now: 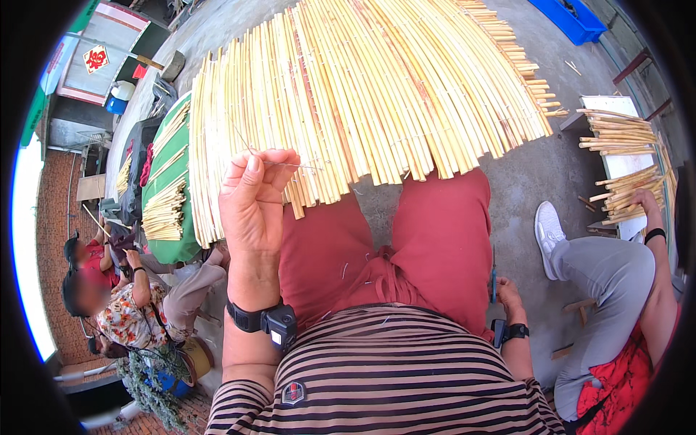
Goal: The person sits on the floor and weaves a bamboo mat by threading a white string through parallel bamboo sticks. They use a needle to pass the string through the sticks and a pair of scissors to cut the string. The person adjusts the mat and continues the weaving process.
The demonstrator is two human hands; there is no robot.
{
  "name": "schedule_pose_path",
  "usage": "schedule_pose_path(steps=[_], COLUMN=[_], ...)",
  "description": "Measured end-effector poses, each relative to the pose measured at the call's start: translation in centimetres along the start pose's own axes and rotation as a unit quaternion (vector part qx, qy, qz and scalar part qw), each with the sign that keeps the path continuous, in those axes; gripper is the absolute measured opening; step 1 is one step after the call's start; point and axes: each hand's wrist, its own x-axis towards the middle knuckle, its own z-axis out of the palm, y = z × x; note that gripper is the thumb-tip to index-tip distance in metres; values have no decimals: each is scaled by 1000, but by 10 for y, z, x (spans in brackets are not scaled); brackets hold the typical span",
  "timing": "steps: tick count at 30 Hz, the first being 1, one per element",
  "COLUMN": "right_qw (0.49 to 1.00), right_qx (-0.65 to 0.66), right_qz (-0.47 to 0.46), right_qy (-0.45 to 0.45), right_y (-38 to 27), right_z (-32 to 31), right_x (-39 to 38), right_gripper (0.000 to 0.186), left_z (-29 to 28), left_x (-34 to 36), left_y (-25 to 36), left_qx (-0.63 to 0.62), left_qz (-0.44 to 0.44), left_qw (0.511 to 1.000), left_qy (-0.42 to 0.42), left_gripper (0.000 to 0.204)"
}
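Observation:
A wide mat of pale yellow sticks (362, 87), laid side by side and crossed by rows of thin stitching, stretches away from just above my knees. My left hand (254, 199) is raised over the mat's near left edge, thumb and fingertips pinched together on a thin thread (301, 167). Its ends stick out on both sides of the fingers. Down beside my right thigh, my right hand (510, 299) grips scissors (494, 284) with teal handles. Their thin blades point away from me, and the fingers are partly hidden.
To the left, a green-covered table (174, 239) bears bundles of sticks, with two people (138, 304) seated near it. On the right, another person's hand (647, 199) touches stick bundles (627, 185) on a white board (622, 165). A blue crate (573, 25) stands at the far right.

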Motion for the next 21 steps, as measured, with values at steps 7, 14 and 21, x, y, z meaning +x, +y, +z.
schedule_pose_path(steps=[7,14,21], right_qw=[875,762,742], right_qx=[242,111,55], right_qz=[-393,-364,-257], right_qy=[-147,-523,-617], right_y=[-196,-293,-310], right_z=[-7,98,173], right_x=[-191,-282,-245], right_gripper=[65,87,74], left_z=[7,-5,-15], left_x=[-41,-50,-58], left_y=[13,13,16], left_qx=[71,105,179], left_qz=[-28,-5,27], left_qw=[995,994,983], left_qy=[57,30,-5], left_gripper=[5,10,10])
